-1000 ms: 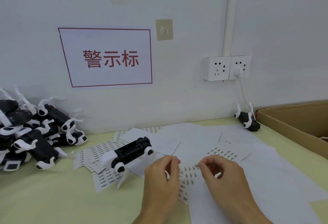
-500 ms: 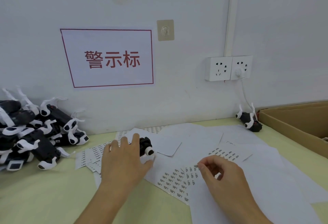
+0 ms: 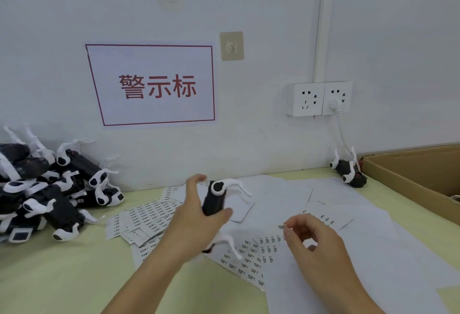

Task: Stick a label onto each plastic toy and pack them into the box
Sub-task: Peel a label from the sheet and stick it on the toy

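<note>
The left hand grips a toy above the desk, thumb and fingers curled round its glossy black, block-shaped plastic body. The toy stands roughly on end; a round white joint with a black centre shows at its upper end, and thin, curved white legs project to the right above and below the hand. Motion blur softens the lower legs.

The right hand hovers just right of the toy. Its fingertips pinch a small printed label, the remaining fingers loosely curled.

Beneath both hands lie flat white label sheets carrying rows of small dark printed stickers, overlapping plain white paper backings spread across the pale yellow-green desk surface. More sheets fan out to the left.

At the far left a heap of toys of the same black and white plastic rests against the wall, legs jutting in all directions. One single toy lies upturned near the wall, just beside the open brown cardboard box at the right edge; the box interior is mostly out of view.

On the white wall hang a red-bordered paper sign, two adhesive hooks and a double socket with one white plug and cord inserted.
</note>
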`<action>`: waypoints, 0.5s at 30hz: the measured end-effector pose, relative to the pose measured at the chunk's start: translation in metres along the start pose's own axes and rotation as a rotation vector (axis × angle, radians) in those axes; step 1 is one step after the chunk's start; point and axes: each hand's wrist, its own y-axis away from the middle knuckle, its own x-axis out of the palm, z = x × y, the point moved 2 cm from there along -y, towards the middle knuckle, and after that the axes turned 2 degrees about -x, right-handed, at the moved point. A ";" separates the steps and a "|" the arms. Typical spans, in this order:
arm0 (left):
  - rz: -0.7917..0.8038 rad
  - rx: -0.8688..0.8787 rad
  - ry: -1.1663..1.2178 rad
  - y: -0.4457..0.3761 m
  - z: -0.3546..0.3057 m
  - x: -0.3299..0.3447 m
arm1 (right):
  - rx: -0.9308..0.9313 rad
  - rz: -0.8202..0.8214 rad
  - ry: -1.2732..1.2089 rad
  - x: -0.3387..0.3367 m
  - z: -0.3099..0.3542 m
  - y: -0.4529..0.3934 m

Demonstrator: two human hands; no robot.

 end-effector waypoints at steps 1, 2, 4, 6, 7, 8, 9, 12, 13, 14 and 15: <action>0.076 -0.024 0.113 0.003 0.000 0.010 | 0.015 -0.006 -0.012 0.000 -0.001 -0.001; 0.145 -0.057 0.218 0.005 0.001 0.022 | 0.030 -0.013 -0.024 -0.001 -0.001 -0.002; 0.253 -0.131 0.409 0.009 0.005 0.047 | 0.052 -0.029 -0.046 -0.002 -0.002 -0.003; 0.289 -0.185 0.561 0.011 0.009 0.064 | 0.057 -0.047 -0.055 -0.004 -0.003 -0.005; 0.309 -0.192 0.628 0.013 0.010 0.069 | 0.055 -0.053 -0.055 -0.005 -0.003 -0.005; 0.342 -0.188 0.685 0.015 0.012 0.073 | 0.051 -0.056 -0.055 -0.006 -0.003 -0.006; 0.372 -0.177 0.733 0.017 0.012 0.075 | 0.043 -0.058 -0.054 -0.006 -0.003 -0.005; 0.399 -0.116 0.826 0.020 0.016 0.073 | 0.013 -0.085 -0.053 -0.007 -0.002 -0.005; 0.400 -0.101 0.842 0.021 0.016 0.071 | 0.005 -0.103 -0.053 -0.007 -0.002 -0.005; 0.399 -0.091 0.858 0.021 0.017 0.071 | -0.001 -0.122 -0.057 -0.008 -0.002 -0.005; 0.396 -0.088 0.874 0.021 0.018 0.070 | -0.006 -0.140 -0.063 -0.009 -0.002 -0.005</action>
